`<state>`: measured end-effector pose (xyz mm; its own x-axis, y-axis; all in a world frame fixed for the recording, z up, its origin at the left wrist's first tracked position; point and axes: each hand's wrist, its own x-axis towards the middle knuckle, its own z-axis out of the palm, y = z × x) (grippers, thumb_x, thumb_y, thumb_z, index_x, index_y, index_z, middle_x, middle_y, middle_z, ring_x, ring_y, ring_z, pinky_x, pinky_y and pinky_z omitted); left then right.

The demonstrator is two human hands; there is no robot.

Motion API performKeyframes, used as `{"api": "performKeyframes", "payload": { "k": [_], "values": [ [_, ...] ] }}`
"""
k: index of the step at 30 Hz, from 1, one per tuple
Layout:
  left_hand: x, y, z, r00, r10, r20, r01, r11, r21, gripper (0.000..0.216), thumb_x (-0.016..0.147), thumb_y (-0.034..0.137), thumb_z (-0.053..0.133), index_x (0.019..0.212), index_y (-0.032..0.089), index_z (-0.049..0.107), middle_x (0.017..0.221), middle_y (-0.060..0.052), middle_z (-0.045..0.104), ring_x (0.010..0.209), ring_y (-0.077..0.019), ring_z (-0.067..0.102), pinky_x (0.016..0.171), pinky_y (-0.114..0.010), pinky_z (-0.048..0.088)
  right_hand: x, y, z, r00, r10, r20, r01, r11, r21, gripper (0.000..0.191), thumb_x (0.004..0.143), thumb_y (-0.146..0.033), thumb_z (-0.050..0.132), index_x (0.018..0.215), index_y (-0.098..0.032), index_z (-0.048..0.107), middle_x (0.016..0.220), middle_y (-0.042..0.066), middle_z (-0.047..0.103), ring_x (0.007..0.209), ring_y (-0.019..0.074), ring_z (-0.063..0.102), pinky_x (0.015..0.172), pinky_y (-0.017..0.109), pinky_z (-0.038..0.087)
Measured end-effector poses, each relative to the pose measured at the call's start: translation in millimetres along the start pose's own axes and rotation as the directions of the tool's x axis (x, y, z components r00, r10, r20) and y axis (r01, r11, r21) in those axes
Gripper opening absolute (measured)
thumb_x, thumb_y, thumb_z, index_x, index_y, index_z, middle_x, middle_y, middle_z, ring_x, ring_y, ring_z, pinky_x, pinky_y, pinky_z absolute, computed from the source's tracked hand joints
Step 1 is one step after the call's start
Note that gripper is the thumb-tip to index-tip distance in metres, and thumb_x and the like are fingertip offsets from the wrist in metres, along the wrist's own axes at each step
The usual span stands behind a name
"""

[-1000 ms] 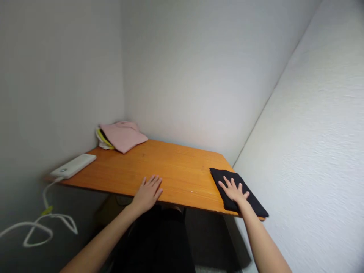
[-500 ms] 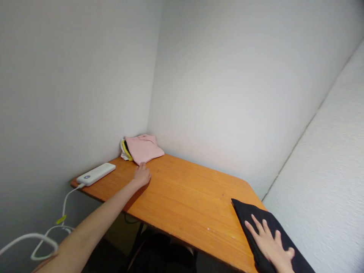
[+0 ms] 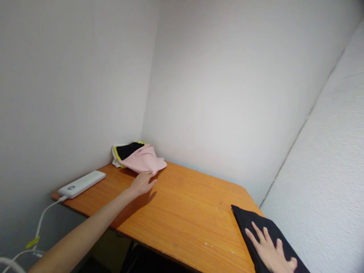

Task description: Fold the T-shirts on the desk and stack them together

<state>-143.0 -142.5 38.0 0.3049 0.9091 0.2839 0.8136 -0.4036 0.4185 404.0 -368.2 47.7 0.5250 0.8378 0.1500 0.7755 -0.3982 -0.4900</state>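
My left hand [image 3: 143, 182] reaches across the orange wooden table [image 3: 182, 216] and grips the near edge of a pink cloth [image 3: 143, 159] in the far left corner. The pink cloth is dragged partly off a pile, which uncovers a black and yellow garment [image 3: 127, 149] beneath it. My right hand [image 3: 271, 252] lies flat, fingers spread, on a folded black cloth [image 3: 247, 220] at the table's near right edge.
A white power bank [image 3: 82, 184] lies at the table's left edge, with its white cable [image 3: 40, 223] hanging down to the floor. White walls close the table in at the left, back and right.
My left hand went from the table's front edge to the pink cloth and pulled it toward me, uncovering the black and yellow garment. My right hand stayed on the black cloth.
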Motion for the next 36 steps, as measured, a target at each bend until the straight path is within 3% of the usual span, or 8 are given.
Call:
{"api": "performKeyframes", "payload": {
  "k": [5,9,12,15,18,21,28,36],
  "values": [
    [-79,39,-17,0.984,0.173,0.047,-0.159,0.963,-0.217,0.042,0.098,0.042,0.035,0.095,0.024,0.072,0.106,-0.005,0.070,0.099,-0.0192,0.064,0.089,-0.026,0.046,-5,-11,-10,0.999,0.039,0.010,-0.038,0.996,-0.081,0.089,0.075,-0.081,0.014,0.151,-0.039,-0.008,0.150,-0.003,0.042,0.135,0.0275,0.042,0.112,0.049,0.025],
    [-121,39,-44,0.982,0.056,0.179,-0.040,0.995,-0.092,0.051,0.096,0.051,0.036,0.067,0.020,0.064,0.076,-0.008,0.067,0.074,-0.0221,0.063,0.067,-0.031,0.043,-7,-24,-25,0.990,0.119,0.072,-0.095,0.958,-0.272,0.087,0.077,-0.081,0.020,0.153,-0.040,0.015,0.153,-0.001,0.037,0.141,0.0329,0.032,0.112,0.056,0.020],
    [-130,38,-58,0.980,0.046,0.193,-0.049,0.999,0.011,0.045,0.091,0.057,0.045,0.072,0.020,0.061,0.076,-0.008,0.066,0.074,-0.0247,0.062,0.065,-0.033,0.041,-10,-52,-35,0.972,0.220,0.078,-0.163,0.878,-0.449,0.083,0.076,-0.077,0.037,0.147,-0.034,0.040,0.157,0.005,0.030,0.144,0.0431,0.017,0.107,0.070,0.012],
    [-125,53,-53,0.970,0.209,0.128,-0.203,0.977,-0.059,0.034,0.087,0.051,0.056,0.100,0.020,0.061,0.105,-0.010,0.066,0.097,-0.0262,0.061,0.082,-0.034,0.044,-24,-102,-21,0.996,0.083,0.038,-0.052,0.860,-0.508,0.070,0.085,-0.063,0.040,0.142,-0.023,0.048,0.157,0.009,0.029,0.146,0.0376,0.015,0.112,0.062,0.013],
    [-115,76,-31,0.949,0.284,0.137,-0.260,0.951,-0.170,0.030,0.084,0.043,0.061,0.107,0.023,0.060,0.128,-0.010,0.059,0.116,-0.0264,0.055,0.095,-0.033,0.041,-50,-158,18,0.975,-0.161,0.153,0.201,0.930,-0.307,0.054,0.091,-0.050,0.041,0.131,-0.017,0.058,0.142,0.013,0.051,0.135,0.0281,0.040,0.111,0.040,0.029],
    [-108,88,-11,0.957,0.214,0.194,-0.166,0.957,-0.237,0.020,0.091,0.038,0.049,0.086,0.022,0.059,0.101,-0.009,0.069,0.095,-0.0248,0.063,0.084,-0.032,0.044,-78,-203,60,0.941,-0.284,0.186,0.305,0.948,-0.093,0.042,0.091,-0.041,0.048,0.118,-0.015,0.065,0.122,0.013,0.064,0.115,0.0251,0.056,0.100,0.034,0.039],
    [-129,67,-9,0.997,0.017,0.082,0.030,0.843,-0.537,0.037,0.096,0.048,0.032,0.077,0.021,0.050,0.072,0.000,0.059,0.072,-0.0187,0.058,0.066,-0.026,0.041,-110,-253,101,0.951,-0.279,0.133,0.270,0.959,0.084,0.038,0.093,-0.039,0.047,0.066,-0.018,0.065,0.076,0.011,0.068,0.081,0.0233,0.061,0.075,0.030,0.041],
    [-134,104,-35,0.987,0.085,0.137,0.017,0.790,-0.613,0.038,0.095,0.051,0.039,0.083,0.020,0.058,0.082,-0.001,0.066,0.075,-0.0170,0.060,0.069,-0.025,0.042,-146,-290,127,0.930,-0.319,0.185,0.253,0.917,0.310,0.029,0.097,-0.026,0.035,0.084,-0.019,0.060,0.088,0.007,0.069,0.083,0.0181,0.062,0.072,0.027,0.043]
  ]
}}
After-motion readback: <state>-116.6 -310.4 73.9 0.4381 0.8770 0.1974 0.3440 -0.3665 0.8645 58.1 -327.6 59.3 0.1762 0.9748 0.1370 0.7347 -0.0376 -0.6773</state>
